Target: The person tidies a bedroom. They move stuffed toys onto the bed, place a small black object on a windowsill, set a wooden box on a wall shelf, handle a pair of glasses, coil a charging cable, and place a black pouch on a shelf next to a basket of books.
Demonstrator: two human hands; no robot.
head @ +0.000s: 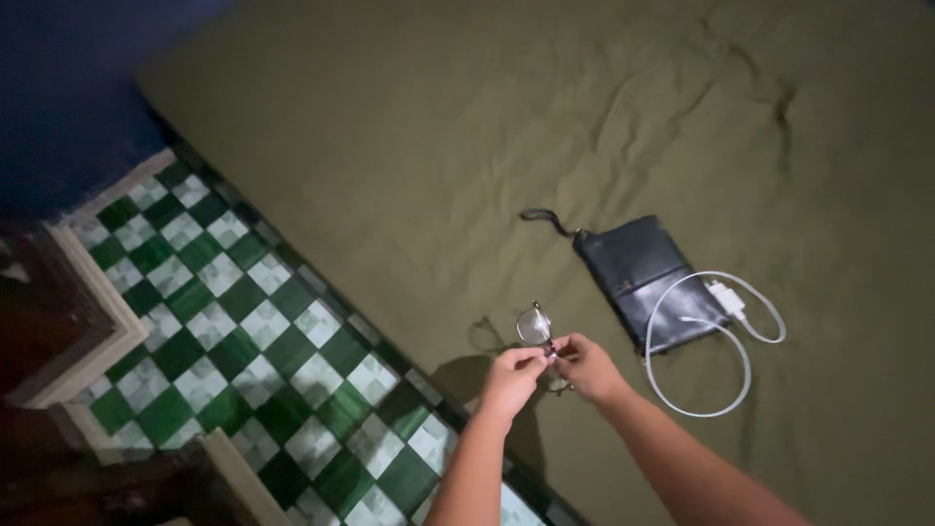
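1. Eyes on the pair of glasses [539, 334]: it hangs in the air just above the near edge of the olive-green bedsheet [419, 146], one round lens showing clearly, the rest tucked behind the fingers.
2. The left hand [513, 375] pinches the frame from the left, fingertips pressed together on it.
3. The right hand [584, 366] meets it from the right, fingers closed on the same spot, the two hands touching.
4. Just beyond the right hand, a dark flat pouch [638, 278] lies on the sheet, its wrist strap trailing toward the top left.
5. A white charger with its looped cable [726, 336] rests partly on the pouch, partly on the sheet.
6. Off to the left, a green-and-white checkered floor [224, 321] runs alongside the bed.
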